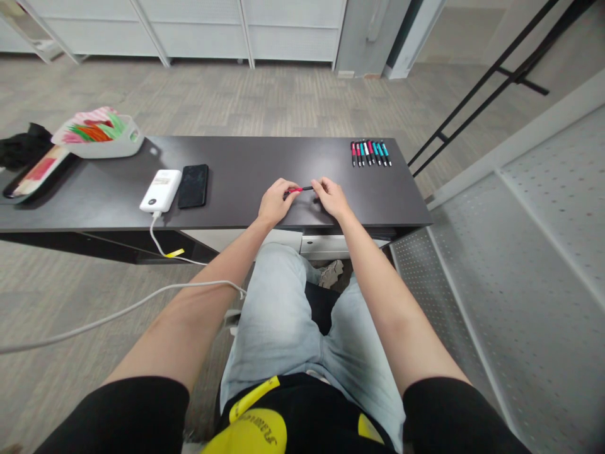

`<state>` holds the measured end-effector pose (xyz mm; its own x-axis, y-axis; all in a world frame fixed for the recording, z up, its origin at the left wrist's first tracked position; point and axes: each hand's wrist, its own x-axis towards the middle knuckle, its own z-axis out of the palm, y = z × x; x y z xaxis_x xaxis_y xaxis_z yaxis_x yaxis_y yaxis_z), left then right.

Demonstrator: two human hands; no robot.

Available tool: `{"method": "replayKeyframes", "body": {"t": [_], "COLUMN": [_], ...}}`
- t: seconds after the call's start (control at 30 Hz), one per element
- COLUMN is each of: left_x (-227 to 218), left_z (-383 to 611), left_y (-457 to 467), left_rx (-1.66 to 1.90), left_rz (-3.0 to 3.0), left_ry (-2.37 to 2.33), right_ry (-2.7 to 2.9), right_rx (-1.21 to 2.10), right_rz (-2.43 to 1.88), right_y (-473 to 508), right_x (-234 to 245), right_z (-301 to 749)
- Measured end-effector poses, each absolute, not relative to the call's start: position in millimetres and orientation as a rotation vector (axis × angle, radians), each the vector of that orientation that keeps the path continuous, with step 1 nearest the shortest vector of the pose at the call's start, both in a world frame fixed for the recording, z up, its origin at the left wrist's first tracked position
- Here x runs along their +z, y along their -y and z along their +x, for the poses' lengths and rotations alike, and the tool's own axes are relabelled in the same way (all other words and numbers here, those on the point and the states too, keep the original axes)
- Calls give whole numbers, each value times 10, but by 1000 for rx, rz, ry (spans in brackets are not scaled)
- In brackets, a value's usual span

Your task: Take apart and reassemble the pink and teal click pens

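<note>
Between my two hands, just over the dark tabletop, is a pen (295, 190) with a red barrel section and a black part pointing right. My left hand (275, 202) pinches it near its red end. The fingers of my right hand (333, 197) are closed at the black end; a small dark tip shows just below them, and I cannot tell whether it is a separate piece. Toward the back right lies a row of several pens (371, 153) in red, teal, white and black, side by side.
Left on the dark table (246, 164) lie a white power bank (161, 191) with a cable and a black phone (193, 186). Farther left are a white basket (120, 148) of colourful items and a dark tray (35, 180). A perforated panel (520, 239) stands to the right.
</note>
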<state>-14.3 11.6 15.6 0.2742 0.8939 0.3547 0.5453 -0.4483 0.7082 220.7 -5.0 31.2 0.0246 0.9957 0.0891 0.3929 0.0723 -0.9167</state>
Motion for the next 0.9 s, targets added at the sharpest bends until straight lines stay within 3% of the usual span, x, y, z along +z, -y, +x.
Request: {"method": "replayKeyframes", "body": {"t": [0.9], "left_x": [219], "left_z": [-139], "left_y": [-82], "left_rx": [990], "left_rz": [2083], "left_ry": [-1309], "right_ry": [1530], "right_rx": [918], "right_rz": [-1430], "right_y": [92], "right_x": [338], "right_z": [2192]}}
